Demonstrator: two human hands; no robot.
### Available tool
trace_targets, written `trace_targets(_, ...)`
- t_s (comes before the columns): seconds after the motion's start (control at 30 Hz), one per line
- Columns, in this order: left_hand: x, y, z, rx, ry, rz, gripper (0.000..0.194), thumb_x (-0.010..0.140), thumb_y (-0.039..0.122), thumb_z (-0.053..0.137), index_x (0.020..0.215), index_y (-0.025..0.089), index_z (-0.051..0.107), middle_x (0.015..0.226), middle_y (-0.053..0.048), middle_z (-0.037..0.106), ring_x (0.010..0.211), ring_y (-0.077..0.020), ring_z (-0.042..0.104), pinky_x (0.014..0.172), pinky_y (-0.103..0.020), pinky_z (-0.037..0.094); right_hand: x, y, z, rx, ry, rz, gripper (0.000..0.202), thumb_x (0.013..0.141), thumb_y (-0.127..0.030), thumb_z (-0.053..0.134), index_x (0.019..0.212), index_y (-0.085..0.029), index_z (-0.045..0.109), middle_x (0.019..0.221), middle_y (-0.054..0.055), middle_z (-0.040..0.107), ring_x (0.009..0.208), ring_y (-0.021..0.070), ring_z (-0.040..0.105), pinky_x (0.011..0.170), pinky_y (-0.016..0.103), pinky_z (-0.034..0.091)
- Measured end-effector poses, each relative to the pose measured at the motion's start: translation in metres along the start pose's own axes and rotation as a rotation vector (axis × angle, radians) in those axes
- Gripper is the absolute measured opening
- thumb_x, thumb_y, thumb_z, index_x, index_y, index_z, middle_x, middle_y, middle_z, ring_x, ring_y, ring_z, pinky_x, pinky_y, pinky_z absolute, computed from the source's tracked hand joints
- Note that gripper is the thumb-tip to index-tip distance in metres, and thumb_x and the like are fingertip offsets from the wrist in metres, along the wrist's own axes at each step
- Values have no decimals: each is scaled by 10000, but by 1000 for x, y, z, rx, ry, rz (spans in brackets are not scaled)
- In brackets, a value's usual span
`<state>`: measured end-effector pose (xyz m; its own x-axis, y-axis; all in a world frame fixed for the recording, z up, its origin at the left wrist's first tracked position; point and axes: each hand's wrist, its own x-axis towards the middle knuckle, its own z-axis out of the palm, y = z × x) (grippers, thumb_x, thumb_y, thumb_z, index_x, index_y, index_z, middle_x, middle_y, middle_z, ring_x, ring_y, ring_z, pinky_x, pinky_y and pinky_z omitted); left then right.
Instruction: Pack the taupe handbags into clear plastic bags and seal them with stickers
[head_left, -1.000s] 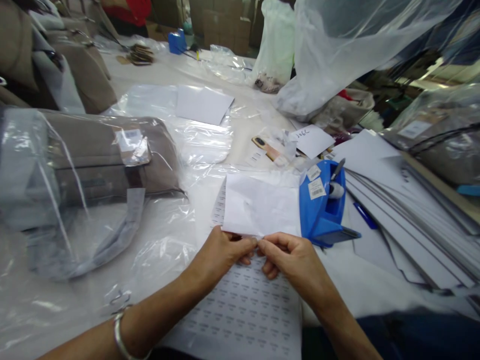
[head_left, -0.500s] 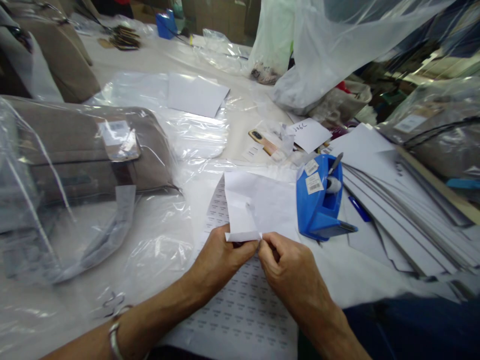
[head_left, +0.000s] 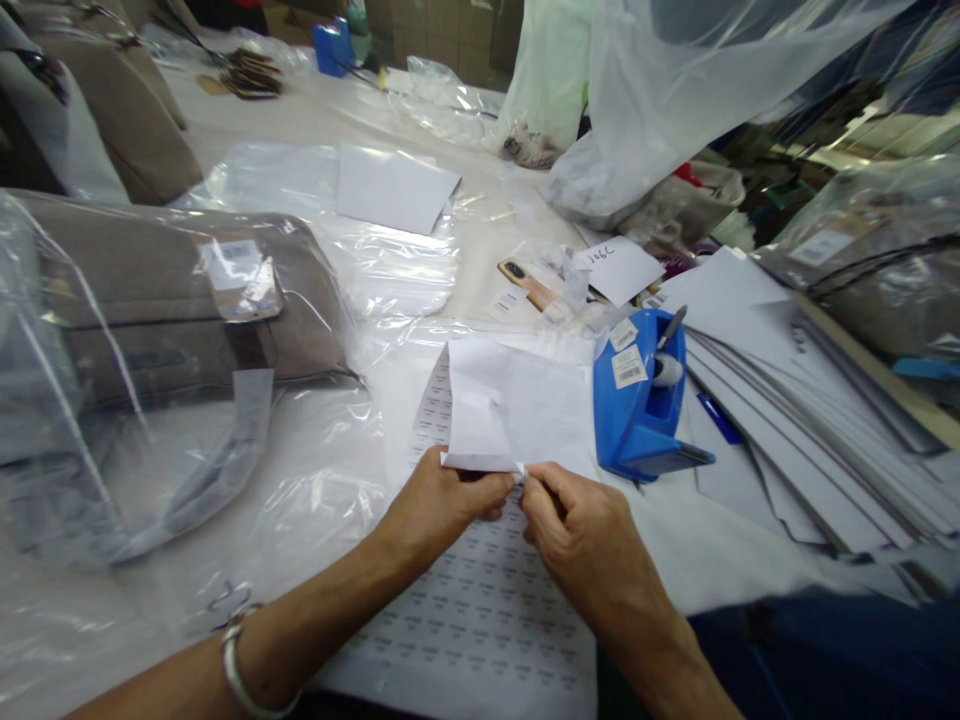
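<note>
A white sheet of labels (head_left: 480, 610), printed with rows of small text, lies in front of me. Its far part is curled over, so the plain white back (head_left: 540, 400) faces up. My left hand (head_left: 450, 500) grips the folded edge between thumb and fingers. Close beside it, my right hand (head_left: 577, 520) is closed in a pinch at the corner of that fold, where a small white bit shows between the two hands' fingertips. Whether that bit is a loose label or the sheet's corner, I cannot tell.
A blue tape dispenser (head_left: 637, 400) stands just right of the sheet, beside stacked papers (head_left: 817, 430) and a blue pen (head_left: 718, 418). Left lies a taupe bag (head_left: 150, 280) in clear plastic. Beyond are a phone (head_left: 529, 285) and clear plastic sleeves (head_left: 397, 270).
The folded edge and my left fingers have shifted slightly away from me. My right hand has stayed nearly in place, still pinching at the corner.
</note>
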<state>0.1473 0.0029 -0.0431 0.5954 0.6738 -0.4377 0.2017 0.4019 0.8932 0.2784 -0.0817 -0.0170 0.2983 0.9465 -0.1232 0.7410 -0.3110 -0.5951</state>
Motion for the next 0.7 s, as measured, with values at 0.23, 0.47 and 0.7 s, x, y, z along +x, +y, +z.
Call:
trace_targets(0.23,0,2,-2,-35,-7,-19,171,717,281,669,629,154,596,629,4,587,639,-140,557,587,-219,474,1,-4,-5,33,79,-9,263,892,-295,523,669,-220,641,608,1,656,535,137,578,528,246,364)
trace_targets(0.47,2,-6,-3,-93,11,-31,158,729,289,671,684,138,664,649,-19,641,638,-152,617,601,-235,517,6,2,-7,225,8,177,212,849,-343,554,681,-217,583,547,-19,609,490,138,571,487,226,407)
trace_targets(0.7,-2,-3,-13,-263,-24,-167,268,733,388,686,730,130,614,619,-17,611,481,-118,555,485,-237,492,16,11,-24,641,-70,319,383,750,-540,685,660,-182,580,491,-19,573,390,102,480,396,205,387)
